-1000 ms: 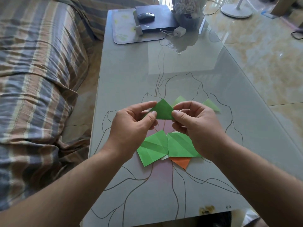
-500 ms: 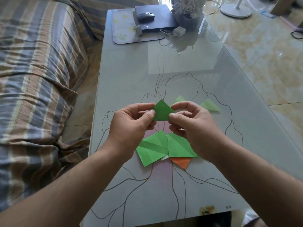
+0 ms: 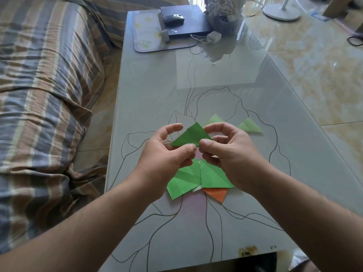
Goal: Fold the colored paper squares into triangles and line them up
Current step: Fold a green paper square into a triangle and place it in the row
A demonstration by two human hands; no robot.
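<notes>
Green paper folded into a triangle (image 3: 191, 135) sits pinched between our left hand (image 3: 167, 154) and right hand (image 3: 227, 152), fingers clamped along its lower edge above the glass desk (image 3: 255, 91); we read no writing.

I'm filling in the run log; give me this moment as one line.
both hands pinch green triangle | above table | two pale triangles laid | unfolded squares remain

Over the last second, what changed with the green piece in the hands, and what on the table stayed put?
The green triangle is still pinched by both hands, but the left hand and right hand brought their thumbs together at its lower edge, and it tilted a little. The two pale green triangles, the green squares and the orange piece have not moved.
</notes>
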